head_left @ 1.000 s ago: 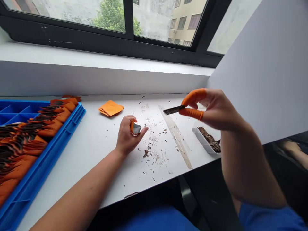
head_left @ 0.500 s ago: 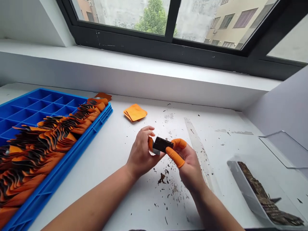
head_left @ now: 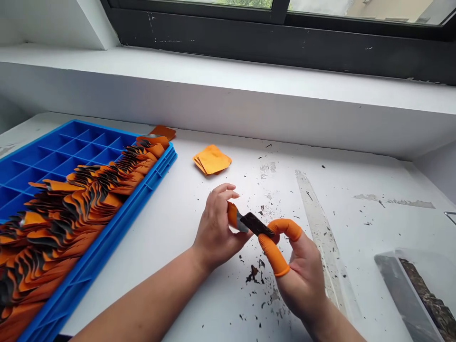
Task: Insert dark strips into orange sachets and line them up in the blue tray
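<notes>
A white tabletop (head_left: 171, 213) is stretching beneath and beyond the blue tray (head_left: 110, 237), and a dark window frame (head_left: 213, 35) is running behind that tray. The tray is carrying crowded orange-and-grey packets (head_left: 94, 204) over its right and near parts. Well to the right of the tray, a clear plastic box (head_left: 395, 280), partly out of view, is holding a rough brown piece (head_left: 427, 294). To the right of the tray, the left hand (head_left: 217, 228) is curling its thumb and fingers around a small pouch (head_left: 232, 216) — orange outside, grey inside. Farther from the tray, the right hand (head_left: 301, 263) is pinching narrowly, its thumb and forefinger wearing orange finger covers (head_left: 272, 254) and gripping one end of a dark strip (head_left: 254, 223). Just right of the tray's far corner, a stack of orange squares (head_left: 213, 160) is lying flat. The strip is sitting tilted, right of the tray, its other end overlapping the pouch's grey edge — whether it is entering, I cannot tell. Dark flakes (head_left: 253, 274) are lying scattered right of the tray
</notes>
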Motion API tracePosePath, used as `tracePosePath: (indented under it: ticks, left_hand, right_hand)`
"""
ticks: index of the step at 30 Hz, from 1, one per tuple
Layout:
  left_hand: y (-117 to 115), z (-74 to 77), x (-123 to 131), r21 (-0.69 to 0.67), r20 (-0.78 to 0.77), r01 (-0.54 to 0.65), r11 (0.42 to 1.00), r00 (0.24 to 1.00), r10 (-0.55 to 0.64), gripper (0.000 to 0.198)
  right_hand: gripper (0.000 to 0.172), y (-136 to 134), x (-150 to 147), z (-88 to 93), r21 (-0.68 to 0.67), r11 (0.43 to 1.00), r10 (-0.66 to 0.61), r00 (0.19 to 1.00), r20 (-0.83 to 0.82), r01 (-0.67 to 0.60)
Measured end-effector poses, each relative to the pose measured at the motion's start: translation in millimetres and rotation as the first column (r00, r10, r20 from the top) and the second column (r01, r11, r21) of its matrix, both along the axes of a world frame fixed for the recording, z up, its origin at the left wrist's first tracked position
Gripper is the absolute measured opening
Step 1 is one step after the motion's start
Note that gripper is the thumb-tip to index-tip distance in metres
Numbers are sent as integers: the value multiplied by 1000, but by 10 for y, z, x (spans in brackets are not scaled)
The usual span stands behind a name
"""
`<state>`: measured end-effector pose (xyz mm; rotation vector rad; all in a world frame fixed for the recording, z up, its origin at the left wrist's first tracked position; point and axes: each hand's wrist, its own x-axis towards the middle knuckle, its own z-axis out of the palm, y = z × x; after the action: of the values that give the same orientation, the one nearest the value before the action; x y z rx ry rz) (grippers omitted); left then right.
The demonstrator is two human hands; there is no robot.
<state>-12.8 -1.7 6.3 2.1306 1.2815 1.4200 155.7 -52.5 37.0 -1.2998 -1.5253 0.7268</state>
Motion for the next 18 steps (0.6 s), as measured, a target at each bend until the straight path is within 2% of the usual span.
tracePosePath:
  ticks: [5,10,15,18]
  left_hand:
    - [-33,-25,33,-25,-52,39,999,998,-40,71]
    - [-27,-92,57,16,-4,-1,1000,1000,1,75]
    - [-24,-99,38,20,-4,43,999,999,-43,74]
    - [-42,-63,19,-23,-32,103,994,994,-104,69]
  right_hand:
    - [4,-43,-5,54,54,998,31,995,95,-36]
    - [9,-6,-7,64,6,999,31,988,148,-32]
    - [13,58,47,28,-115,992,64,997,52,-58]
    - [11,55,52,-16,-88,994,58,998,-4,-58]
